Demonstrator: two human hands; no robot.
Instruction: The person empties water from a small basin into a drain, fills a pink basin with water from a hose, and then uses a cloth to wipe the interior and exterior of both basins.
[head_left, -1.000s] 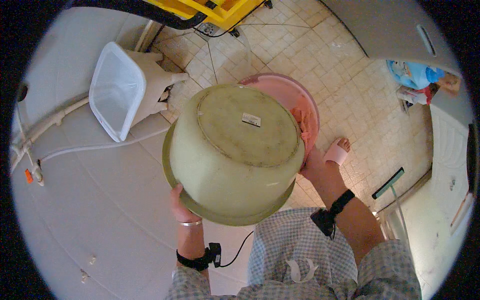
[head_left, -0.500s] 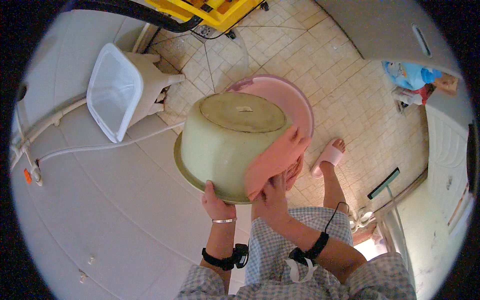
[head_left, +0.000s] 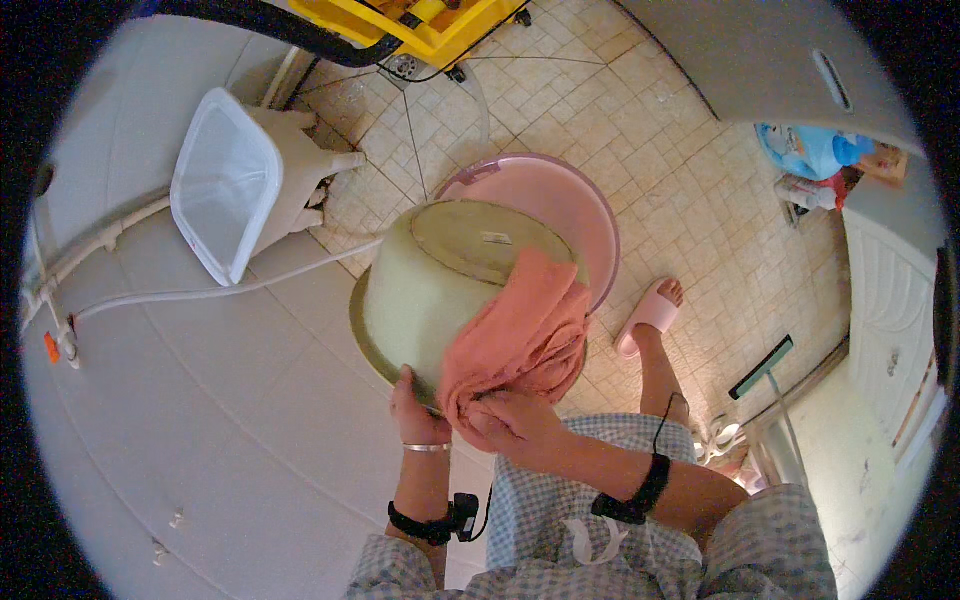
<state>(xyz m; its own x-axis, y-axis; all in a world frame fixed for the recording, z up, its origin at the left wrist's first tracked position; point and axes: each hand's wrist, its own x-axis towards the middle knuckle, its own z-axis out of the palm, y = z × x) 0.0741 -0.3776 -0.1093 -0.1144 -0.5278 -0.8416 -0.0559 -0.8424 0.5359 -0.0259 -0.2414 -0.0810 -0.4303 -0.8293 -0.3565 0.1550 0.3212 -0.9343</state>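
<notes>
A pale green basin (head_left: 410, 300) is tipped on its side in front of me, its oval base facing up and away. My left hand (head_left: 417, 412) grips the basin's rim at the near edge, thumb against the outer wall. In my right hand (head_left: 515, 425) is a bunched coral-pink cloth (head_left: 525, 335), pressed to the basin's outer wall on the right; its upper end reaches the base. The fingers of that hand are partly sunk in the folds. Beyond the green basin, and partly hidden by it, a pink basin (head_left: 560, 195) stands on the tiled floor.
A white pedestal sink (head_left: 225, 185) stands to the left, with a pale hose (head_left: 200, 294) running past it. At the top is a yellow wheeled cart (head_left: 470, 35). Bottles (head_left: 830, 150) sit at the right wall, and a squeegee (head_left: 763, 367) leans below them.
My right hand has moved left along the basin's near side with the cloth, which is now more bunched. The green basin has tilted slightly; my left hand keeps its rim grip.
</notes>
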